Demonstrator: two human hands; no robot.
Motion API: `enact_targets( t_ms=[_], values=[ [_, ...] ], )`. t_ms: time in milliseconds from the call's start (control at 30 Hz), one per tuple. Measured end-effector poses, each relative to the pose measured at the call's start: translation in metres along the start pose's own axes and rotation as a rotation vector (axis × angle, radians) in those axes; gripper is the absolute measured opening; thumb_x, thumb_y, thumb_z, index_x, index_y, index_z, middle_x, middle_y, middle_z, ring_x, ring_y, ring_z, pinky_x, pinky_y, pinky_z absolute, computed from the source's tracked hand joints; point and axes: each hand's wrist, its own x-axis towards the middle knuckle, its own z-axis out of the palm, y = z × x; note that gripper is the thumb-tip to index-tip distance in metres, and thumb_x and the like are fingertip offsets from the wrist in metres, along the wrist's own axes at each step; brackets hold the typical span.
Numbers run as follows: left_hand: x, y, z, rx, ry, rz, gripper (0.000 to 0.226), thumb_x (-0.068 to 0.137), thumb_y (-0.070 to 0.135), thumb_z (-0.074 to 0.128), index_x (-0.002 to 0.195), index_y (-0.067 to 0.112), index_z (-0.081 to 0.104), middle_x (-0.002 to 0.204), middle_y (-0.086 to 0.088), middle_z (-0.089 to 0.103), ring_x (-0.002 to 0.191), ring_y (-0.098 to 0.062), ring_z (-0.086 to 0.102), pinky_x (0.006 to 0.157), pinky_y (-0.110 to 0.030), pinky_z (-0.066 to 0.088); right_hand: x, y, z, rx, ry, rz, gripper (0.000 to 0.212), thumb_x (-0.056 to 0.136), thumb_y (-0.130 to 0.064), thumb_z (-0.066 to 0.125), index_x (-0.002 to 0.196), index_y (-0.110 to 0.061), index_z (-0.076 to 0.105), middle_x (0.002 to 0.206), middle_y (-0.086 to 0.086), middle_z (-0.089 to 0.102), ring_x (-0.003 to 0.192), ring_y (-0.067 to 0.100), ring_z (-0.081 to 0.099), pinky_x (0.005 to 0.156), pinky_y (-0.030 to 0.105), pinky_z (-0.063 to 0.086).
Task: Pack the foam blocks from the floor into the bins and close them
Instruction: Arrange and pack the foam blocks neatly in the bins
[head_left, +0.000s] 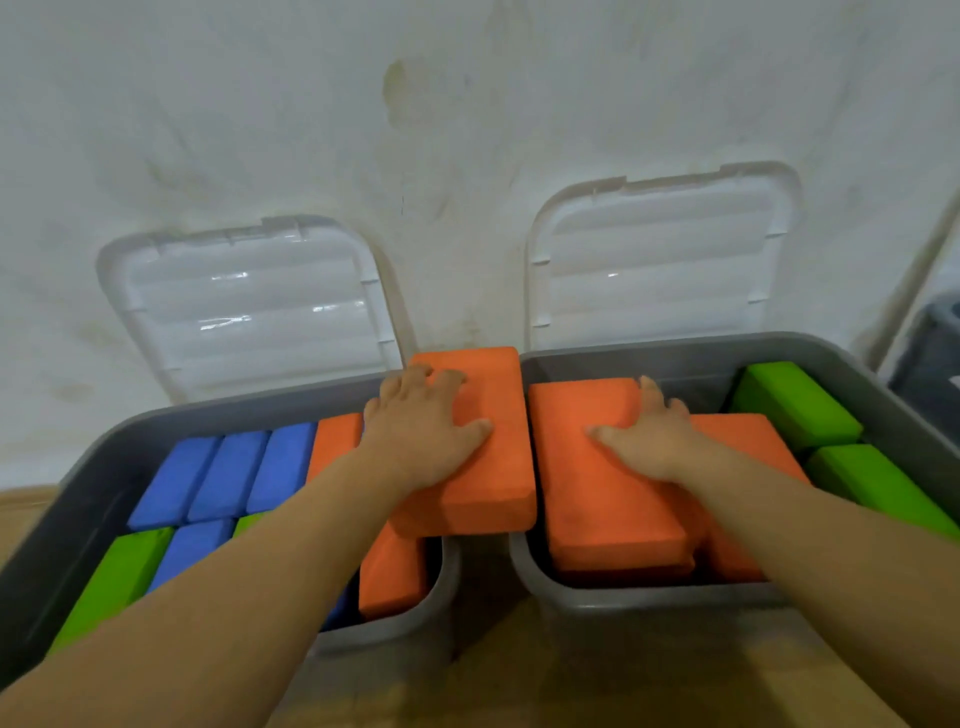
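Observation:
Two grey bins stand side by side against the wall, the left bin (104, 457) and the right bin (649, 597), both with clear lids tipped back. My left hand (423, 431) lies flat with spread fingers on an orange foam block (493, 467) that rests across the left bin's right rim. My right hand (647, 436) presses flat on another orange block (597, 493) lying on top inside the right bin. Blue blocks (228, 473), green blocks (114, 577) and orange ones fill the left bin. Green blocks (795, 402) sit at the right bin's far side.
The left lid (249, 306) and right lid (660, 260) lean upright against the stained white wall. A wooden floor (519, 686) shows in front of the bins. A dark object (930, 358) stands at the far right edge.

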Motion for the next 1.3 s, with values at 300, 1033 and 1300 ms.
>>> enact_targets(
  t_ms=[300,1033,1300],
  values=[
    [-0.004,0.011,0.019,0.101,-0.019,0.049,0.067,0.089,0.081,0.027,0.149,0.051,0.030,0.153,-0.001,0.033,0.138,-0.034,0.029,0.112,-0.055,0.025,-0.015,0.006,-0.037,0.567,-0.236,-0.215,0.085,0.090,-0.012,0.072,0.155,-0.045,0.027,0.136,-0.009,0.056,0.110,0.011,0.063,0.087,0.031,0.053],
    [0.000,0.008,-0.044,-0.054,-0.006,0.017,0.062,0.097,0.066,0.034,0.150,0.034,0.038,0.159,-0.002,0.029,0.144,-0.034,0.031,0.119,-0.051,0.025,-0.015,-0.048,-0.023,0.498,-0.020,-0.236,0.046,0.101,-0.026,0.052,0.147,-0.024,0.049,0.147,0.010,0.053,0.129,0.031,0.053,0.110,0.039,0.042],
    [0.009,0.023,-0.038,0.027,0.072,0.226,0.079,0.083,0.070,0.012,0.149,0.038,0.041,0.146,-0.005,0.048,0.134,-0.032,0.045,0.115,-0.046,0.032,-0.009,0.022,0.012,0.156,-0.210,-0.030,0.083,0.085,-0.042,0.076,0.151,-0.014,0.033,0.130,0.006,0.062,0.110,0.024,0.063,0.085,0.030,0.050]
  ],
)
